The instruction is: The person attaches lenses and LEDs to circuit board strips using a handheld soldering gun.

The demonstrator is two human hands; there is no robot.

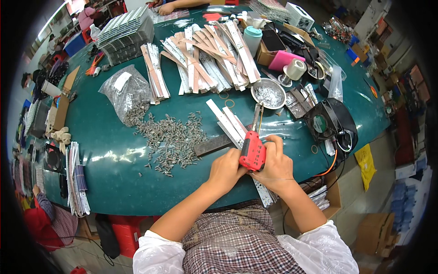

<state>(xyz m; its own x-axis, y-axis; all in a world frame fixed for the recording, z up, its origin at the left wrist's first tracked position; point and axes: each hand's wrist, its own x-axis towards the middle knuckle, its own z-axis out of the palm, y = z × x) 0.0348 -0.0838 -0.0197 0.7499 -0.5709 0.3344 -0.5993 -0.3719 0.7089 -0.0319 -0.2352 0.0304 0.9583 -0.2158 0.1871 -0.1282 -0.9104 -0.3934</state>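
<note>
My right hand (276, 166) is wrapped round a red and black soldering gun (253, 153). Its metal tip points away from me and reaches the near rim of a small metal bowl (269, 94) with silvery bits inside. A thin wire trails from the gun across my right wrist. Close against the gun's left side is my left hand (226, 170), fingers curled, with whatever they grip hidden. Narrow white strips (224, 122) lie under and beyond the gun, across a dark flat bar (212, 145). Another strip end (263, 194) emerges below my hands at the table edge.
Left of my hands spreads a heap of small metal parts (171, 137), beside a clear bag (125, 93). Piled strips (205, 59) lie at the back. A black fan (321, 121), a wire spool (295, 69) and a lidded cup (252, 39) stand to the right.
</note>
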